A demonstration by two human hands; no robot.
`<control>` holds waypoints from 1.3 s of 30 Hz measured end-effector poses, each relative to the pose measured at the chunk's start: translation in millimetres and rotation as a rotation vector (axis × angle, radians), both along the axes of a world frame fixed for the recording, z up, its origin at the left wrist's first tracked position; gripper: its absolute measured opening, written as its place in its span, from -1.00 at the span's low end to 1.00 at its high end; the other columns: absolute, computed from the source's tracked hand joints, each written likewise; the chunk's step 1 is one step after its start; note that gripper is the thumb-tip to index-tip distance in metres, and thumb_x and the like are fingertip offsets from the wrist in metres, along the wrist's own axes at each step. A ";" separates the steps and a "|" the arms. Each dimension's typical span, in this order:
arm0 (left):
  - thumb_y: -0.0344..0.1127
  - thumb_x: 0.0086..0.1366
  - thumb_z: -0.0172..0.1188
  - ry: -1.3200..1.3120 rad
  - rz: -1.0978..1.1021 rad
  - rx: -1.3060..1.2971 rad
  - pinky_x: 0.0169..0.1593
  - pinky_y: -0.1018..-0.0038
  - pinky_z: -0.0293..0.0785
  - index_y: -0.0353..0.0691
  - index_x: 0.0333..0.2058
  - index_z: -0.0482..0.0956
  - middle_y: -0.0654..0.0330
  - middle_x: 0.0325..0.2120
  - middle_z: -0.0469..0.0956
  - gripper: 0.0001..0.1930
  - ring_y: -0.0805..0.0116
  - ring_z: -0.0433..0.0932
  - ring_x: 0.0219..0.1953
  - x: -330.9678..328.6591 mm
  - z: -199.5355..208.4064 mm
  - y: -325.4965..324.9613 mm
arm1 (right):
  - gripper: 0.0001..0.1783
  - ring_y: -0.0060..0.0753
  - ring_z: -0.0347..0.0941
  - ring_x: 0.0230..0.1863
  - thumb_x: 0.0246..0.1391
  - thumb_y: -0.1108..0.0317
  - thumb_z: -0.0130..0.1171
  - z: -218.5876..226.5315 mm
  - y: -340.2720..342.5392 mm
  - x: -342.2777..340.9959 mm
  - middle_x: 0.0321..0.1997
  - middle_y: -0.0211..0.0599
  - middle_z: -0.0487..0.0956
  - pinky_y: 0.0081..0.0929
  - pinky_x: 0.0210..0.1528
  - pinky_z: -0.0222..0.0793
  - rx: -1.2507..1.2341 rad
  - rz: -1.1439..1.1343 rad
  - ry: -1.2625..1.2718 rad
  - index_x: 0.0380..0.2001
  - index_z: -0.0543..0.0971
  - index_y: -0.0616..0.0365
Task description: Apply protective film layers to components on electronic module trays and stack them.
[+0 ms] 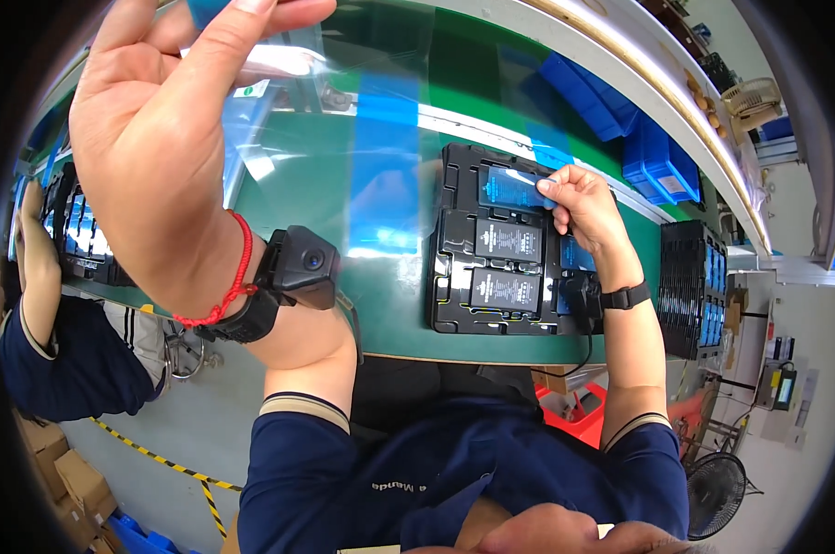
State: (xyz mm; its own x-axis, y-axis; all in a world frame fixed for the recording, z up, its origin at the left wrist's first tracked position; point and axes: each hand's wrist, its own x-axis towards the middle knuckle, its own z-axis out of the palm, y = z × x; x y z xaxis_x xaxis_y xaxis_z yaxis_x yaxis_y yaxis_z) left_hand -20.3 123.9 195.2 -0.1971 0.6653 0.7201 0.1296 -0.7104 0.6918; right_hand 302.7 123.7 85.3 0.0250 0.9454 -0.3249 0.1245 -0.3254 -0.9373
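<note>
My left hand (173,102) is raised high at the upper left, its thumb and fingers closed on a piece of blue film (207,9) that the top edge cuts off. At the black tray (445,222), my right hand (583,203) pinches the right end of a flat battery (508,187) with a shiny blue face, in the far row. Nearer to me in the same tray lie two dark batteries, a middle one (508,241) and a near one (505,290). My right forearm partly hides blue-faced pieces (576,254) in the right column.
Shiny blue strips (385,166) cross the green table (297,203). Blue bins (657,166) stand at the far right, and a tall stack of black trays (690,291) is beside my right arm. A co-worker's arm (39,258) reaches toward another black tray (85,240) at left.
</note>
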 end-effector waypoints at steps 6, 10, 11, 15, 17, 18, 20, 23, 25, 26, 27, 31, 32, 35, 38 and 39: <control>-0.59 0.18 0.04 0.008 -0.021 -0.049 -0.42 0.64 0.55 -0.39 0.06 0.27 0.00 -0.18 0.51 -0.57 0.33 0.61 -0.34 2.2 0.9 5.5 | -0.82 -0.72 0.20 -0.81 -0.06 0.46 0.28 2.0 9.0 -3.1 -0.65 -0.45 0.42 -0.71 -0.82 0.09 -0.049 0.034 -0.025 -0.54 0.45 0.21; -0.59 0.18 0.04 0.013 -0.031 -0.080 -0.41 0.64 0.54 -0.39 0.05 0.28 0.01 -0.19 0.51 -0.58 0.32 0.61 -0.34 3.0 2.7 4.8 | -0.80 -0.77 0.13 -0.86 -0.04 0.42 0.28 -0.2 11.9 -4.9 -0.69 -0.52 0.40 -0.75 -0.86 0.00 -0.045 0.044 -0.043 -0.58 0.44 0.13; -0.59 0.18 0.04 0.014 -0.032 -0.088 -0.40 0.64 0.54 -0.40 0.05 0.28 0.01 -0.19 0.51 -0.58 0.32 0.61 -0.33 3.4 3.0 4.4 | -0.80 -0.77 0.13 -0.86 -0.04 0.42 0.28 -0.3 11.9 -5.6 -0.69 -0.52 0.40 -0.75 -0.86 0.00 -0.046 0.044 -0.042 -0.58 0.44 0.13; -0.59 0.18 0.05 0.015 -0.038 -0.116 -0.40 0.63 0.54 -0.40 0.05 0.29 0.01 -0.20 0.51 -0.58 0.31 0.61 -0.33 4.0 3.3 3.1 | -0.80 -0.77 0.14 -0.86 -0.05 0.43 0.28 0.0 11.1 -5.4 -0.69 -0.51 0.41 -0.75 -0.87 -0.01 -0.059 0.038 -0.062 -0.58 0.44 0.14; -0.59 0.19 0.05 0.018 -0.035 -0.128 -0.39 0.63 0.54 -0.40 0.05 0.30 0.02 -0.21 0.51 -0.59 0.30 0.61 -0.33 0.5 3.2 4.1 | -0.81 -0.77 0.14 -0.86 -0.05 0.43 0.28 1.1 11.0 -5.0 -0.68 -0.50 0.41 -0.75 -0.87 -0.01 -0.063 0.042 -0.068 -0.58 0.44 0.14; -0.59 0.19 0.06 0.019 -0.033 -0.134 -0.39 0.63 0.54 -0.40 0.04 0.30 0.02 -0.21 0.51 -0.59 0.30 0.61 -0.32 1.7 3.7 1.9 | -0.82 -0.76 0.16 -0.84 -0.06 0.44 0.29 2.2 10.4 -4.4 -0.66 -0.45 0.43 -0.74 -0.86 0.00 -0.071 0.043 -0.070 -0.57 0.45 0.17; -0.59 0.19 0.06 0.020 -0.036 -0.143 -0.39 0.63 0.54 -0.41 0.04 0.30 0.02 -0.21 0.52 -0.59 0.30 0.61 -0.32 1.5 3.4 2.1 | -0.83 -0.74 0.18 -0.82 -0.08 0.46 0.29 2.7 9.5 -4.2 -0.64 -0.41 0.46 -0.73 -0.85 0.02 -0.077 0.041 -0.071 -0.57 0.46 0.20; -0.59 0.19 0.06 0.023 -0.042 -0.158 -0.38 0.63 0.54 -0.41 0.04 0.31 0.02 -0.22 0.52 -0.59 0.29 0.62 -0.32 1.0 3.0 0.9 | -0.82 -0.74 0.17 -0.82 -0.08 0.45 0.29 1.5 9.7 -5.2 -0.65 -0.40 0.45 -0.73 -0.85 0.02 -0.074 0.044 -0.066 -0.57 0.46 0.20; -0.59 0.19 0.07 0.025 -0.048 -0.167 -0.38 0.63 0.53 -0.41 0.04 0.32 0.02 -0.22 0.52 -0.60 0.28 0.62 -0.32 1.3 3.0 1.9 | -0.82 -0.74 0.17 -0.83 -0.08 0.45 0.29 0.7 10.8 -5.7 -0.66 -0.40 0.44 -0.73 -0.85 0.02 -0.073 0.045 -0.051 -0.57 0.47 0.20; -0.59 0.19 0.07 0.025 -0.053 -0.171 -0.37 0.63 0.53 -0.41 0.03 0.32 0.03 -0.22 0.52 -0.60 0.28 0.62 -0.31 1.6 3.1 3.1 | -0.82 -0.74 0.17 -0.83 -0.08 0.45 0.29 0.6 12.2 -5.0 -0.66 -0.40 0.44 -0.73 -0.85 0.02 -0.070 0.042 -0.051 -0.57 0.47 0.20; -0.59 0.19 0.07 0.026 -0.057 -0.173 -0.37 0.63 0.53 -0.42 0.03 0.32 0.03 -0.23 0.52 -0.60 0.28 0.62 -0.31 2.1 3.9 4.1 | -0.82 -0.74 0.17 -0.83 -0.08 0.45 0.30 0.7 14.3 -4.6 -0.67 -0.41 0.44 -0.73 -0.85 0.02 -0.069 0.038 -0.066 -0.57 0.47 0.20; -0.59 0.19 0.08 0.049 -0.049 -0.169 -0.36 0.62 0.53 -0.42 0.03 0.33 0.03 -0.23 0.53 -0.61 0.27 0.62 -0.31 -4.7 9.8 4.6 | -0.82 -0.72 0.16 -0.84 -0.09 0.45 0.30 3.0 18.3 -9.9 -0.70 -0.44 0.41 -0.71 -0.85 0.01 -0.067 0.037 -0.127 -0.57 0.46 0.20; -0.59 0.19 0.08 0.062 -0.036 -0.154 -0.36 0.62 0.53 -0.42 0.03 0.33 0.03 -0.23 0.53 -0.61 0.27 0.62 -0.31 -5.3 13.4 1.9 | -0.82 -0.72 0.16 -0.84 -0.09 0.45 0.30 3.7 18.0 -13.3 -0.70 -0.44 0.41 -0.71 -0.85 0.01 -0.051 0.048 -0.114 -0.57 0.46 0.20; -0.56 0.19 0.08 -0.080 -0.172 -0.143 -0.41 0.63 0.52 -0.43 0.02 0.33 0.01 -0.17 0.51 -0.61 0.28 0.61 -0.28 0.2 9.9 4.3 | -0.80 -0.68 0.15 -0.86 -0.07 0.45 0.27 2.8 14.2 -11.9 -0.76 -0.50 0.34 -0.64 -0.88 -0.06 -0.001 0.057 -0.253 -0.60 0.42 0.14; -0.64 0.18 0.05 -0.183 -0.272 -0.233 -0.40 0.61 0.53 -0.38 0.03 0.30 0.05 -0.17 0.49 -0.60 0.33 0.60 -0.33 4.8 6.2 -0.2 | -0.80 -0.66 0.17 -0.87 -0.10 0.45 0.28 3.4 6.3 -15.4 -0.78 -0.48 0.34 -0.63 -0.89 0.01 -0.014 0.033 -0.372 -0.60 0.43 0.17; -0.63 0.18 0.05 -0.178 -0.271 -0.248 -0.40 0.61 0.53 -0.38 0.03 0.30 0.06 -0.19 0.50 -0.60 0.35 0.60 -0.32 3.2 4.4 -2.4 | -0.80 -0.65 0.17 -0.87 -0.09 0.46 0.27 -0.1 5.5 -16.8 -0.78 -0.47 0.35 -0.63 -0.88 0.02 -0.002 0.060 -0.393 -0.61 0.42 0.17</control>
